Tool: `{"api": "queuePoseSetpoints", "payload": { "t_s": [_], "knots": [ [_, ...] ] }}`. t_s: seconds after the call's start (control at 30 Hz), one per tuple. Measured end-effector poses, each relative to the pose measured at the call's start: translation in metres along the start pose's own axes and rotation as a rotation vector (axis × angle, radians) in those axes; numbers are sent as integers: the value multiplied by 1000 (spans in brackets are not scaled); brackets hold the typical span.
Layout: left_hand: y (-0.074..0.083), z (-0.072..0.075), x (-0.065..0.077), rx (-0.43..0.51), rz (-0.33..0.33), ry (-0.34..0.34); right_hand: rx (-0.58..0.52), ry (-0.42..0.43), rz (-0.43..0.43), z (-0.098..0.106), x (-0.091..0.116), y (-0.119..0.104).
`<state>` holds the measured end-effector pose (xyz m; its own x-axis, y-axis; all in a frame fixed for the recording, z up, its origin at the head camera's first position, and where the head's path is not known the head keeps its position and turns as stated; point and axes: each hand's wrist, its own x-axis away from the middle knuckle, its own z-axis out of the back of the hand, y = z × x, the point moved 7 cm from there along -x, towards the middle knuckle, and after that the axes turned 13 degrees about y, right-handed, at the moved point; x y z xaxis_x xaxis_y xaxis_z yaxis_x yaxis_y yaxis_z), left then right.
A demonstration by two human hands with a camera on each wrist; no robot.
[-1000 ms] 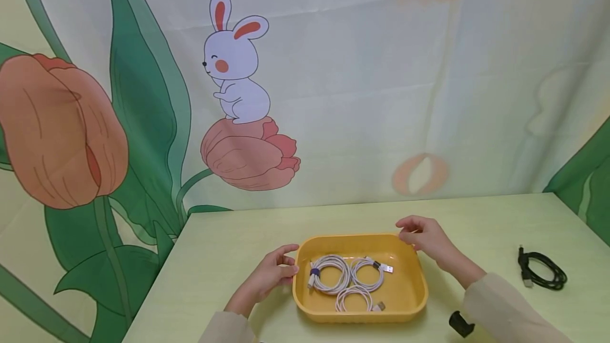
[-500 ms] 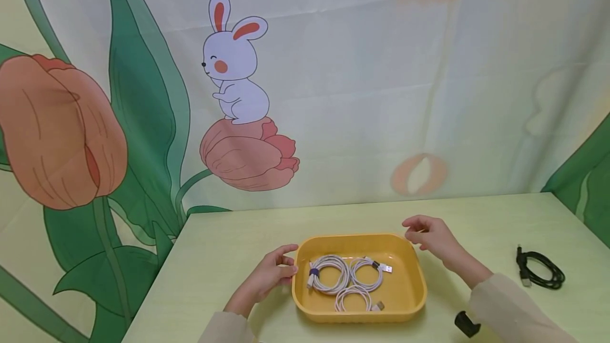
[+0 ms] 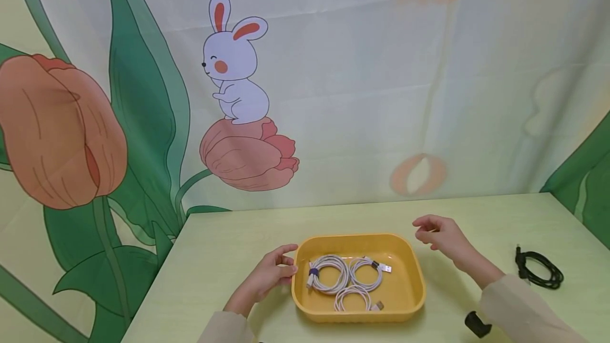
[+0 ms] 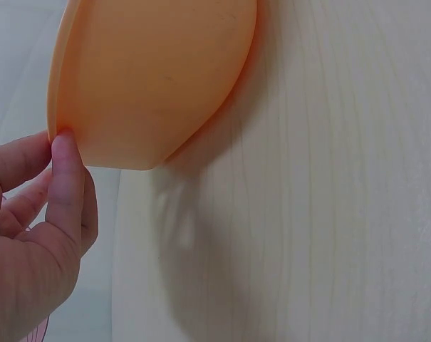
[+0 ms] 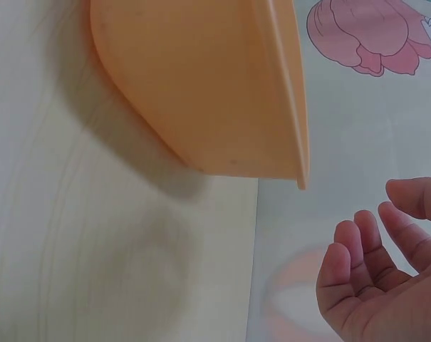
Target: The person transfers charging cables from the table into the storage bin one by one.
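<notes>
A yellow plastic tray (image 3: 400, 279) holds several coiled white cables: a thick coil (image 3: 344, 274) with a dark blue tie, a smaller coil (image 3: 381, 279) with a black tie, and a thin coil (image 3: 352, 290) near the front wall. At the tray's left rim, my left hand (image 3: 269, 275) pinches the edge between thumb and fingertips, as the left wrist view shows on the tray's orange-looking wall (image 4: 151, 78). Off the tray's back right corner, my right hand (image 3: 445, 238) hovers with loosely bent fingers, holding nothing; the right wrist view shows a gap between the fingers (image 5: 336, 267) and the tray.
On the right of the table lies a coiled black cable (image 3: 543, 269). A small black object (image 3: 477, 324) shows by the right sleeve. Behind the pale wood-grain table (image 3: 229, 232) hangs a cloth (image 3: 352, 94) printed with a rabbit and tulips.
My right hand has come off the tray's back right corner and moved right, away from it. The left hand stays at the left rim, and the tray and cables look unmoved.
</notes>
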<state>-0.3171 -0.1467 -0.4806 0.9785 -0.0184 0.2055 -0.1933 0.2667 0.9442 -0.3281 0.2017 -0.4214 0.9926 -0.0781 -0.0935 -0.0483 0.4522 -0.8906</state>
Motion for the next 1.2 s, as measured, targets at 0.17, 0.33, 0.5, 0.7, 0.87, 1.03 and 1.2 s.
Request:
{"api": "queuePoseSetpoints", "payload": {
  "t_s": [0.17,0.33,0.5,0.7,0.87,1.03,1.2],
  "knots": [
    [0,0,0,-1,2,4,1,3,-8,2,0,1],
    [0,0,0,-1,7,6,14,4,-21,5,0,8],
    [0,0,0,-5,7,8,42,0,-29,10,-1,16],
    [0,0,0,-13,9,11,61,8,-32,18,0,24],
    [1,1,1,-14,13,13,71,11,-36,24,-1,28],
    [2,1,1,-21,15,16,81,13,-41,27,1,32],
    [1,0,1,-23,16,18,104,20,-44,32,3,36]
  ]
}}
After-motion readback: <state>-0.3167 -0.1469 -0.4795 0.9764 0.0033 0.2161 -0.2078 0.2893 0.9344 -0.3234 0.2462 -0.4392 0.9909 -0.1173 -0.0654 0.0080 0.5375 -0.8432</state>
